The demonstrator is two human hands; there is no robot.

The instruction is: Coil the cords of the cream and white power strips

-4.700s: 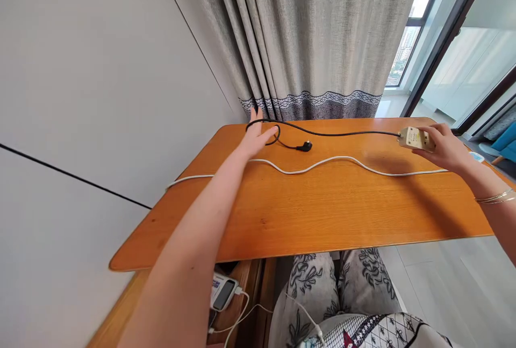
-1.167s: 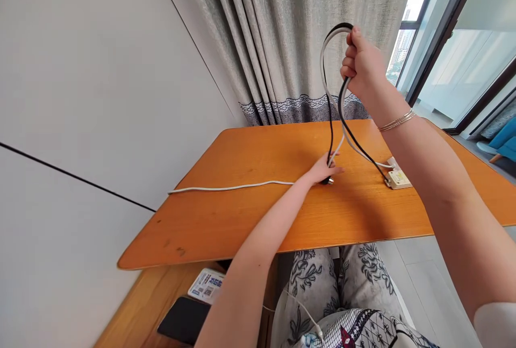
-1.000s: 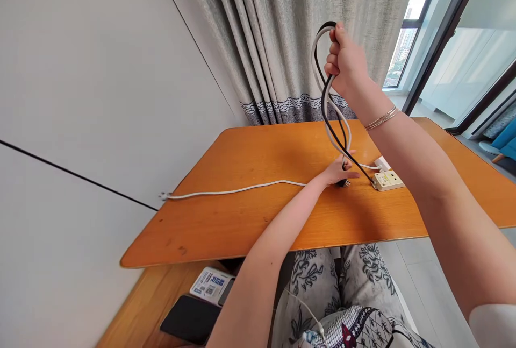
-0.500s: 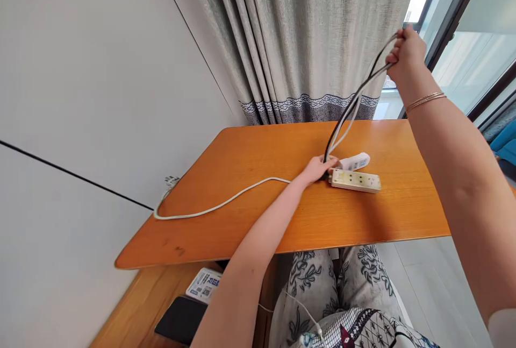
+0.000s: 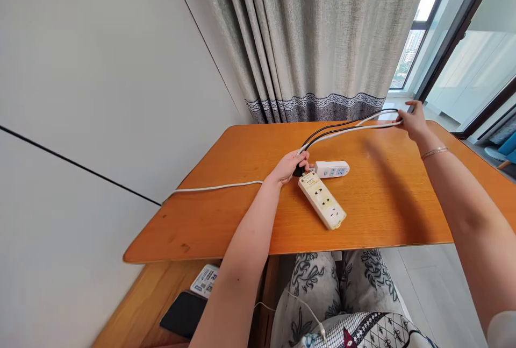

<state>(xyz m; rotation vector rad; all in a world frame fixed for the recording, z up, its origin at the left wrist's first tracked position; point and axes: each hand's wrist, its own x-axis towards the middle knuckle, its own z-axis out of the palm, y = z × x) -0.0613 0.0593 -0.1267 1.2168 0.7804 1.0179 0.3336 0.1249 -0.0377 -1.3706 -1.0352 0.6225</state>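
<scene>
"Hands?"
"Left hand (image 5: 291, 166) pinches the bunched black cord (image 5: 327, 127) and white cord (image 5: 217, 187) at their near end. Right hand (image 5: 413, 120), far right, grips their far loops, one finger sticking out."
"Left holding the black plug (image 5: 299, 171) too?"
"Seems so; fingers cover part, can't be sure."
"Strips?"
"Both on the wooden table (image 5: 226, 224), right of the left hand. Cream power strip (image 5: 322, 200) slants toward the near edge; white power strip (image 5: 332, 169) lies sideways behind it."
"Loose cord?"
"White, from left wrist to the table's left edge."
"Beyond?"
"Grey curtain (image 5: 322, 36) behind; flat black slab (image 5: 183, 314) lower left."
</scene>
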